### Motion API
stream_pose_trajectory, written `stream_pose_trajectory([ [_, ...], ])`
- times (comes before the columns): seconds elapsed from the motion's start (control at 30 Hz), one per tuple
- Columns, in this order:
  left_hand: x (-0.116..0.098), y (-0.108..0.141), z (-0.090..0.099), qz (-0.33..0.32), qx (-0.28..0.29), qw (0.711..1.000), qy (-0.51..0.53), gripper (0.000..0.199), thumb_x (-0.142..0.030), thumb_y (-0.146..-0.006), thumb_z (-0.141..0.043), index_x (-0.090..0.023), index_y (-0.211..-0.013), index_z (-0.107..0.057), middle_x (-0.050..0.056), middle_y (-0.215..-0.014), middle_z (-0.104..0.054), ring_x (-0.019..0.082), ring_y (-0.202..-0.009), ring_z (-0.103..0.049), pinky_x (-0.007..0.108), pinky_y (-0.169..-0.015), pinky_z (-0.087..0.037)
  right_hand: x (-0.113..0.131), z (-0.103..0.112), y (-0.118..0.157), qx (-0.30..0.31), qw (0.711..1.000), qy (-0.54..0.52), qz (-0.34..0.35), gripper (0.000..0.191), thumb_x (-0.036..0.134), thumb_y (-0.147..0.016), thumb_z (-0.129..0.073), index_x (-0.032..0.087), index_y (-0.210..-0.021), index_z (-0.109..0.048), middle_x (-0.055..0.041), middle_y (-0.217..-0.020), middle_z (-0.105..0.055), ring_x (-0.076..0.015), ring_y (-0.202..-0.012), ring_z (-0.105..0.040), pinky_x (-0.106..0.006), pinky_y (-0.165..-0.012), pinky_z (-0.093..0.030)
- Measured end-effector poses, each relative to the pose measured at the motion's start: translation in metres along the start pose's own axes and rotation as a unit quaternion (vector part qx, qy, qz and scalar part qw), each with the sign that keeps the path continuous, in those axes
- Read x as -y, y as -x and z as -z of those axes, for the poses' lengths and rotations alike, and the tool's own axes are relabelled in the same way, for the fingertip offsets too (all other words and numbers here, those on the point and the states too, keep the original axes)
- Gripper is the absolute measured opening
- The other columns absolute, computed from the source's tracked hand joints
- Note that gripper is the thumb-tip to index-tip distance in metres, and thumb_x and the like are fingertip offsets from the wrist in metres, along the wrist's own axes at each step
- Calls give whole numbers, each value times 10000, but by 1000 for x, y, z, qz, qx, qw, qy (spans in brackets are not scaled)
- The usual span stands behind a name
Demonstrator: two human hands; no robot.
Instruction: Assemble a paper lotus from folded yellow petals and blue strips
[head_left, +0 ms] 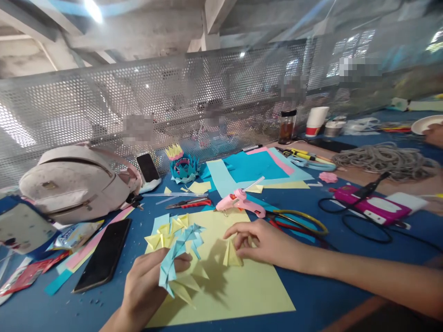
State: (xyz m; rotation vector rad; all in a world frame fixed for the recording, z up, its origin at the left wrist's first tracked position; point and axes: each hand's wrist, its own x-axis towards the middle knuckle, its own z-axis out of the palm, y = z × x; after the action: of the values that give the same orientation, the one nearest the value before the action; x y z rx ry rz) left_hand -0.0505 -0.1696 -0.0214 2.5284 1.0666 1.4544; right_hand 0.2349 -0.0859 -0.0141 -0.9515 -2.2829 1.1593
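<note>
My left hand (148,281) is closed round a blue and yellow folded-paper ring (172,262), its pointed petals sticking out over a yellow sheet (258,295). My right hand (258,242) has its fingers curled at a small yellow folded piece (232,254), which touches the fingertips just above the sheet. Behind the sheet's top edge lies a pink glue gun (239,203), close to my right hand. More yellow and pale blue folded points (162,233) show beyond my left hand.
Scissors (301,220) lie right of the glue gun, a red cutter (194,203) left of it. A black phone (104,256) and backpack (76,182) are at left. Behind stand a blue paper lotus (185,168) and paper sheets (256,166). A magenta device (374,205) with cables sits right.
</note>
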Motion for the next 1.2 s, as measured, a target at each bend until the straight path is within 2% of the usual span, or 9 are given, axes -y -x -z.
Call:
stream_pose_trajectory([
  [0.13,-2,-3,-1,-21,5,1000,-8,129,-203,-906,-605,-231,-926,-730,71,-824,-788,189,-711,-749,227,-668,-573,-6,15,14,-37,996,83,-13,266,355,-838,-644,228,-1068,-683,-31,-843,-736,-168,-656,-635,-252,-570,-412],
  [0.2,-1,-1,-1,-19,11,1000,-13,129,-181,-894,-616,-229,-913,-734,74,-832,-785,190,-716,-745,227,-665,-571,-2,33,20,-115,974,195,-20,226,437,-873,-595,234,-814,-675,-17,-690,-682,-162,-585,-590,-259,-542,-375],
  [0.3,2,3,-3,-12,2,999,-40,126,-177,-882,-626,-232,-880,-740,71,-842,-772,177,-690,-728,215,-632,-553,-1,61,19,-213,934,285,-16,290,519,-823,-628,234,-878,-627,-50,-874,-690,-207,-729,-619,-272,-591,-403],
  [0.43,0,7,-5,6,-14,999,-50,121,-182,-872,-644,-245,-866,-748,49,-815,-723,152,-651,-674,228,-633,-528,-23,74,-3,-100,974,204,-21,519,545,-757,-678,206,-1148,-633,-96,-1187,-645,-279,-1021,-612,-328,-811,-467],
  [0.53,-3,8,-5,33,-33,998,-38,127,-198,-874,-648,-263,-868,-757,41,-803,-683,149,-651,-631,246,-633,-502,-38,70,-25,-19,990,118,-73,506,564,-774,-645,133,-1033,-693,-87,-887,-697,-232,-752,-628,-292,-639,-456],
  [0.63,-2,9,-5,52,-54,997,-36,111,-231,-872,-653,-260,-863,-759,40,-781,-652,150,-638,-598,248,-602,-473,-36,68,-37,-41,992,106,-57,486,578,-787,-617,107,-866,-709,-58,-724,-645,-185,-626,-556,-269,-567,-398],
  [0.77,4,7,-2,73,-41,996,-36,104,-192,-841,-674,-248,-887,-748,46,-813,-644,168,-687,-617,253,-621,-488,-16,70,-30,-73,996,57,7,473,547,-836,-569,121,-981,-717,-58,-806,-655,-187,-699,-567,-274,-639,-429],
  [0.93,11,2,0,72,-38,995,-56,200,-90,-823,-638,-239,-907,-742,41,-841,-634,175,-756,-637,243,-664,-502,0,53,-14,0,998,-21,53,451,553,-814,-598,138,-945,-718,-53,-860,-675,-213,-796,-611,-301,-734,-482],
  [1.2,7,2,-5,66,-15,995,-74,263,-29,-816,-582,-239,-886,-725,34,-845,-645,176,-759,-611,260,-673,-473,16,16,-10,-40,993,66,92,368,493,-859,-603,174,-999,-722,-68,-995,-693,-244,-902,-624,-319,-833,-475],
])
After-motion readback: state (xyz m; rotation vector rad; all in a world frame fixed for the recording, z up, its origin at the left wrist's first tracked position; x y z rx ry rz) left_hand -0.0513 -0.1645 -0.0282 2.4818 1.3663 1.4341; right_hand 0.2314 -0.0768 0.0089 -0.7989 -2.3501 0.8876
